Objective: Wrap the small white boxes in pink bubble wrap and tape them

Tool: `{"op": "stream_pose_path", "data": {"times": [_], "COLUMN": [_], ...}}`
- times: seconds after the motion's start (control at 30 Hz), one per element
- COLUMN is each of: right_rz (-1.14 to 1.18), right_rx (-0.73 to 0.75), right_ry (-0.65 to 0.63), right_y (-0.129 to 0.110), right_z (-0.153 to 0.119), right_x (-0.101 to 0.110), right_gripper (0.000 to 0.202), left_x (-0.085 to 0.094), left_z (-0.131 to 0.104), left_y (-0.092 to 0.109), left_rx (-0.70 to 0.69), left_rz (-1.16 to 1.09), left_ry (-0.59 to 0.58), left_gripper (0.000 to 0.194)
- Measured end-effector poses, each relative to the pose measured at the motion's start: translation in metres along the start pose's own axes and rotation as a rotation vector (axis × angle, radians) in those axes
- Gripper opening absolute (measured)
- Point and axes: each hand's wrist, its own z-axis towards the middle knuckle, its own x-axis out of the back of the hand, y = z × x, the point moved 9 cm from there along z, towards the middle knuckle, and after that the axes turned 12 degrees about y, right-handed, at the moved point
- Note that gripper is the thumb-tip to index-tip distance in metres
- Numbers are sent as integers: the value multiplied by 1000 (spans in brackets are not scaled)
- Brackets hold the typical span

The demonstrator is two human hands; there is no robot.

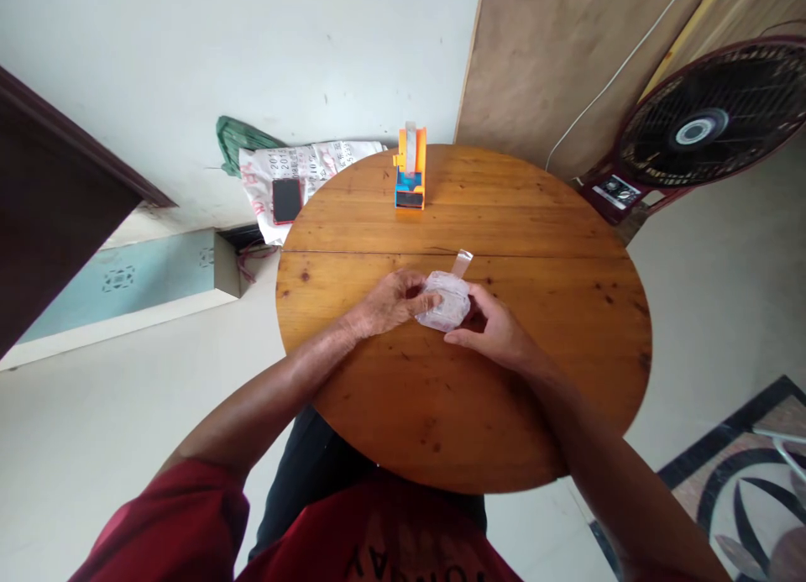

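Over the middle of the round wooden table, a clear plastic container is held between both hands. My left hand grips its left side, thumb on top and fingers behind. Around the right edge curl the fingers of my right hand, its thumb low near the front corner. A short strip of clear tape sticks up from the container's back edge. Farther back stands an orange and blue tape dispenser with a roll in it.
Left of the table's back edge, a phone lies on a printed white bag beside a green bag. A dark red fan stands at the right. Behind the table is a wall.
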Motion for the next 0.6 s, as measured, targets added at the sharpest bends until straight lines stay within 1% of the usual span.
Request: {"op": "stream_pose_path", "data": {"times": [0.1, 0.17, 0.27, 0.33, 0.43, 0.53, 0.6], "right_rz": [-87, -82, -16, 26, 36, 32, 55], "right_rx": [18, -2, -14, -4, 0, -8, -15], "right_ry": [106, 119, 91, 44, -26, -51, -58], "right_y": [1, 2, -1, -6, -12, -14, -12], "right_z": [1, 3, 4, 4, 3, 2, 2], "right_x": [3, 2, 3, 2, 1, 1, -1], "right_gripper": [63, 58, 55, 54, 52, 53, 58], "left_x": [-4, -7, -13, -14, -13, -11, -9], "left_z": [-2, -3, -6, -8, -10, -11, -10], "left_y": [-6, -8, -8, -8, -9, -9, -10], "left_rx": [50, 75, 118, 146, 175, 194, 199], "left_rz": [-105, -191, -305, -337, -341, -337, -329], "left_ry": [-1, -19, -84, -106, -104, -76, -41], "left_gripper": [50, 52, 53, 52, 50, 47, 43]}}
